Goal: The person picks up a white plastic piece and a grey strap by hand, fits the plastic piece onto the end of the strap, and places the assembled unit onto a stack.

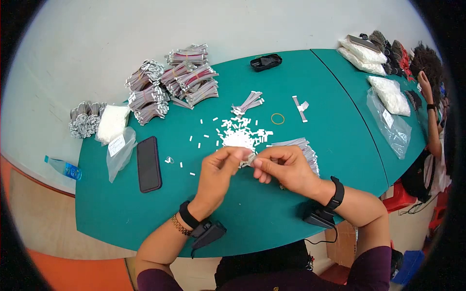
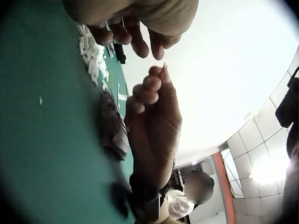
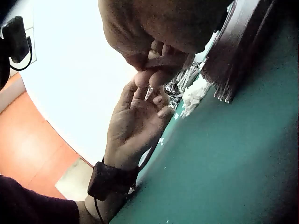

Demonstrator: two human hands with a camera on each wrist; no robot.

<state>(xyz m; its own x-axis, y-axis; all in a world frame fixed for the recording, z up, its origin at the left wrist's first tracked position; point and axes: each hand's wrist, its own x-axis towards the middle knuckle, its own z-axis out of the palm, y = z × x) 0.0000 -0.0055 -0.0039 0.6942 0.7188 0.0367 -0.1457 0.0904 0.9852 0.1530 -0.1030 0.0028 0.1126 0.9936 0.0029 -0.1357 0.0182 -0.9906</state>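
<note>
Over the front of the white pile, my left hand [image 1: 216, 173] and right hand [image 1: 286, 167] meet almost fingertip to fingertip. Between them is a small grey-white piece [image 1: 247, 160], mostly covered by the fingers; I cannot tell its exact kind. Thumb and forefinger of the right hand [image 2: 154, 109] pinch at it, the other fingers curled in. The left hand [image 3: 138, 123] brings thumb and forefinger together at its other side. Small white connector housings [image 1: 239, 137] lie heaped just beyond. A bundle of grey ribbon cables [image 1: 307, 154] rests beside the right hand, partly hidden by it.
Bundled ribbon cables [image 1: 191, 77] are stacked at the back left. Several loose cables [image 1: 248, 103], a rubber band [image 1: 277, 119] and a single cable [image 1: 301, 110] lie beyond the heap. A phone [image 1: 148, 164] and a bag of white parts [image 1: 114, 123] sit left. Another person's arm [image 1: 429, 111] shows far right.
</note>
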